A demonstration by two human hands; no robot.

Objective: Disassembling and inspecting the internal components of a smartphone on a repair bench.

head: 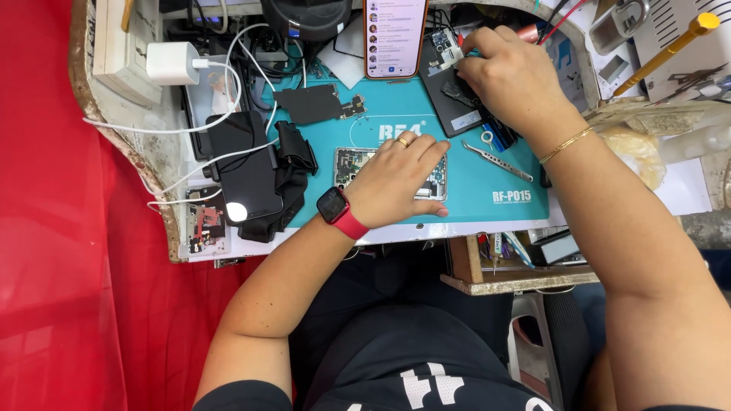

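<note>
While under left hand (400,176), opened phone (352,164) lies.

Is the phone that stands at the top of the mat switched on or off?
On. The phone shows a lit white screen with rows of small round pictures and text, above the teal mat.

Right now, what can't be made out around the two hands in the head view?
- Opened phone: middle covered by the left hand, which lies flat on it; only its ends show.
- Right hand: fingertips curl over a small circuit board; grip and any tool hidden.
- Dark phone body: upper part under the right hand.
- Lit phone: top cut by the frame edge.
- Tweezers: tips too small to judge.
</note>
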